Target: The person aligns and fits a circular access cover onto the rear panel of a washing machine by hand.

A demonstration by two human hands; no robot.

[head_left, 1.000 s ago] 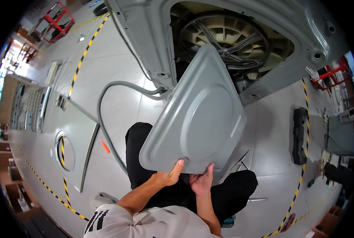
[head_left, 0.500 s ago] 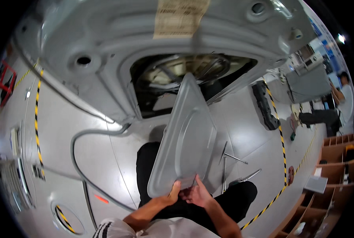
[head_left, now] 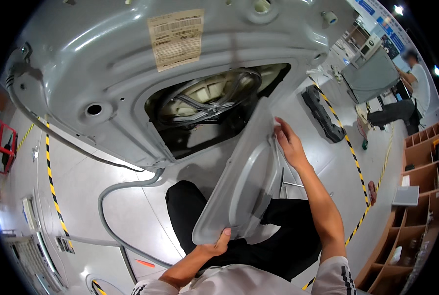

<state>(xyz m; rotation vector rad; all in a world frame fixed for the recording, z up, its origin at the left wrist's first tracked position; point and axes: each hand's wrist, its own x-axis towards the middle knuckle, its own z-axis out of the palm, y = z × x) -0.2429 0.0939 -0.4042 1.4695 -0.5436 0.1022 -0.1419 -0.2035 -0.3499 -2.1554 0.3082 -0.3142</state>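
Note:
A grey pressed-metal cover panel stands tilted over my lap, its upper end beside the opening in the back of a washing machine. My left hand grips the panel's lower edge, thumb on the near face. My right hand is on its upper right edge, fingers curled at the rim and partly hidden behind it. Through the opening shows a spoked pulley wheel in front of a pale tub. A paper label is stuck on the machine above the opening.
A grey hose curves over the floor at left. Metal T-handle tools lie partly hidden behind my right arm. At right are a dark long block, a wooden compartment shelf and a seated person. Striped tape marks the floor.
My right hand has moved from the panel's lower edge up to its upper right edge. The panel has turned and shifted slightly right. My view has shifted, showing more of the pulley.

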